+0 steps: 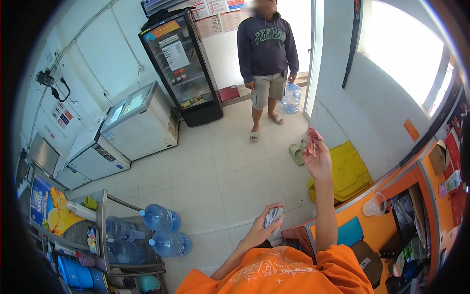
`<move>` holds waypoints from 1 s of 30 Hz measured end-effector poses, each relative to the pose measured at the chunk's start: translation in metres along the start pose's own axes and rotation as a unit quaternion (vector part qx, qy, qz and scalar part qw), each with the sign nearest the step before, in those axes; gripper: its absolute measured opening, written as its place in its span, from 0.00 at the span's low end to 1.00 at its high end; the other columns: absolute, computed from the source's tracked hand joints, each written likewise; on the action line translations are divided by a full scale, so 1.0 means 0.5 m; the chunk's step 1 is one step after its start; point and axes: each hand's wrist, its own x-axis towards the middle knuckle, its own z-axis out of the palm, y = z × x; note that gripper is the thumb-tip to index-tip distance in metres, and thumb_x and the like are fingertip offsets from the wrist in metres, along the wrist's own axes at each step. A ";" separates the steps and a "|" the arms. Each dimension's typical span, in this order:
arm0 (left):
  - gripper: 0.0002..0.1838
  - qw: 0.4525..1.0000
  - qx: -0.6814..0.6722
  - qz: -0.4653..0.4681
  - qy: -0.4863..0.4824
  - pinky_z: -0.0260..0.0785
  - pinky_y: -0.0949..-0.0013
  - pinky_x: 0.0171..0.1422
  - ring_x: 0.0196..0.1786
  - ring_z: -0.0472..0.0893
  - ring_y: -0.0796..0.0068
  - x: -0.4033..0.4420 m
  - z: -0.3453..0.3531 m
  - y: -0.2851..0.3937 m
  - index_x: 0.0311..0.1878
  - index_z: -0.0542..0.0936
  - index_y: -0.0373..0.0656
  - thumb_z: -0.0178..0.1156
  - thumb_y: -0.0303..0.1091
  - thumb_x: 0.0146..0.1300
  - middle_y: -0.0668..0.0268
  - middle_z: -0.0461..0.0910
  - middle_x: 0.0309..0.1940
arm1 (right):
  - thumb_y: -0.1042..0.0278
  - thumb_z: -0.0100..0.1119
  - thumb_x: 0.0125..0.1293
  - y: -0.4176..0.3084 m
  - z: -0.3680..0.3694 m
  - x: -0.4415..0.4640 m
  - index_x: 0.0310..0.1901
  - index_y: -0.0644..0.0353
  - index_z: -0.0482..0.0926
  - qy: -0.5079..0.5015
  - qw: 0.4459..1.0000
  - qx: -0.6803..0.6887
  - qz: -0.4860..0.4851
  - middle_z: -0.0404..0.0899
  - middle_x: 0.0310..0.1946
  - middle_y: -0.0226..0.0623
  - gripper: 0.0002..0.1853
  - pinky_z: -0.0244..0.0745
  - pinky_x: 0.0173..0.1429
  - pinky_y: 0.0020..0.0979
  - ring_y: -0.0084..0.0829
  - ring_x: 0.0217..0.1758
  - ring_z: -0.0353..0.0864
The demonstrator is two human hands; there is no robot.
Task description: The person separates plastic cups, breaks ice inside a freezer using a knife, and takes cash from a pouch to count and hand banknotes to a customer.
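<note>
My right hand [319, 160] is raised at the end of a stretched arm, its fingers closed on a crumpled pinkish-red banknote [313, 142]. Close to my body, my left hand [259, 231] is wrapped round a folded wad of greyish-blue banknotes [274, 216]. Beyond my right hand, a person in a dark hoodie [268, 44] stands facing me by the doorway. One of that person's hands hangs down, gripping a large clear water jug [292, 98] near the floor.
An orange counter [374, 228] with a plastic cup [375, 205] and cap runs along my right. A yellow plastic piece [347, 171] and green slippers [296, 154] lie ahead. Blue water jugs [170, 243] stand by the left shelf. Chest freezers [147, 130] and a display fridge [188, 73] line the wall.
</note>
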 end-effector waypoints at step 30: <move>0.46 0.975 0.174 0.128 0.053 0.66 0.74 0.42 0.35 0.73 0.77 0.045 -0.006 0.033 0.62 0.60 0.44 0.75 0.36 0.39 0.69 0.74 0.34 | 0.68 0.51 0.62 0.028 0.032 -0.221 0.38 0.65 0.78 -0.110 0.773 -0.597 -0.182 0.73 0.33 0.34 0.10 0.70 0.38 0.26 0.24 0.38 0.75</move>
